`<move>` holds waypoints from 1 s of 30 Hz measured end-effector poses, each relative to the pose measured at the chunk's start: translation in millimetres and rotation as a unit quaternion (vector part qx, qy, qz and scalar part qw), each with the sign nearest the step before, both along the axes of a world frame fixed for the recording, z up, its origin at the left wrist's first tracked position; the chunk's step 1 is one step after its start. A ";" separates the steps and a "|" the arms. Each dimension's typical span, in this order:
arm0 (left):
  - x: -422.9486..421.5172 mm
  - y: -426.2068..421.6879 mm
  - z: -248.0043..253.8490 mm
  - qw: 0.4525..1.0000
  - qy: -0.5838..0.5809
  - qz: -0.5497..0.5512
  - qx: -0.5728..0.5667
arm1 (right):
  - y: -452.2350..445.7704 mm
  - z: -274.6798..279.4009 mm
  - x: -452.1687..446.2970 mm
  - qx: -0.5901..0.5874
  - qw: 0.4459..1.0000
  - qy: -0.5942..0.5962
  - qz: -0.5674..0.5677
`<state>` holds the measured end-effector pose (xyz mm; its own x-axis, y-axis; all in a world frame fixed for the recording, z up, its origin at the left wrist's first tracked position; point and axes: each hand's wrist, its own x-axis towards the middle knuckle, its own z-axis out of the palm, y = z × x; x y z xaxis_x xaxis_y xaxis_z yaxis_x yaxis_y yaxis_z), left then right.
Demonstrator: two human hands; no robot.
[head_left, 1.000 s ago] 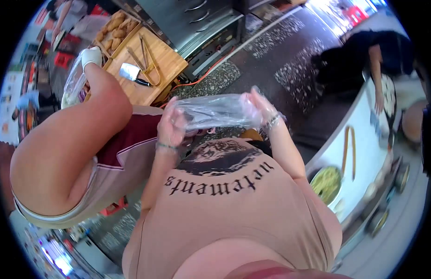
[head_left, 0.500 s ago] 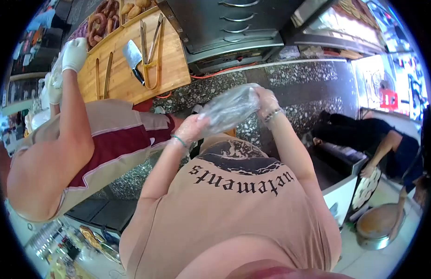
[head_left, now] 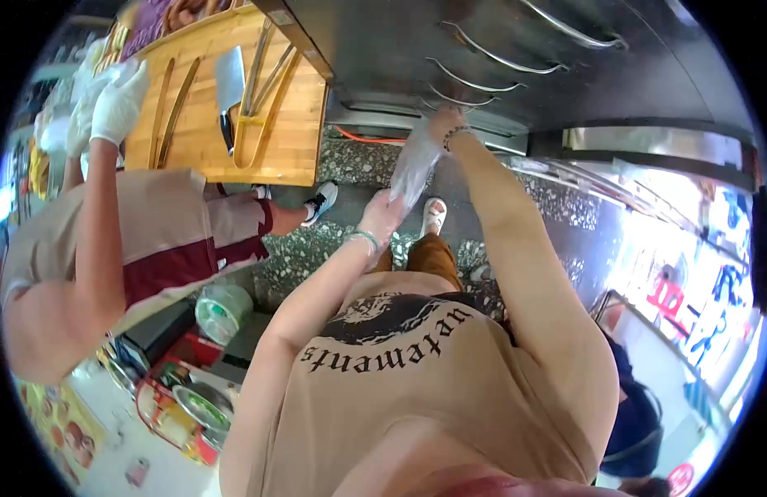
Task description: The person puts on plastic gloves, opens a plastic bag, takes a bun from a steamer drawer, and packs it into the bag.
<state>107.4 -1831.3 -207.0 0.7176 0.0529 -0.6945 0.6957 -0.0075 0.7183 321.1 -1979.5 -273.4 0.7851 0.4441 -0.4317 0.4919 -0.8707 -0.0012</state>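
A clear plastic bag (head_left: 415, 161) is stretched between my two hands. My left hand (head_left: 381, 215), in a thin clear glove, is closed on its lower end, close to my body. At the upper end my right hand (head_left: 447, 124) has its fingers on the bag, in front of the lowest curved handle of a dark metal cabinet (head_left: 499, 50). I cannot tell whether those fingers touch the handle as well. What the bag holds, if anything, does not show.
Left of me a co-worker's white-gloved hand (head_left: 118, 103) is beside a wooden board (head_left: 276, 157). A cleaver (head_left: 229, 79) and tongs (head_left: 252, 124) lie on that board. Below is a speckled floor (head_left: 350, 161); another person in dark clothes (head_left: 636, 422) is at lower right.
Both my hands have moved toward the cabinet, the right one farther, and the bag is drawn out longer and narrower. The cabinet looks closer. The co-worker's gloved hand has lowered slightly.
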 end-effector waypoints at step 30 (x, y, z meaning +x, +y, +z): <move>31.6 2.5 75.0 0.994 0.067 0.091 -0.005 | -149.3 151.0 -152.8 0.491 0.664 0.443 -0.350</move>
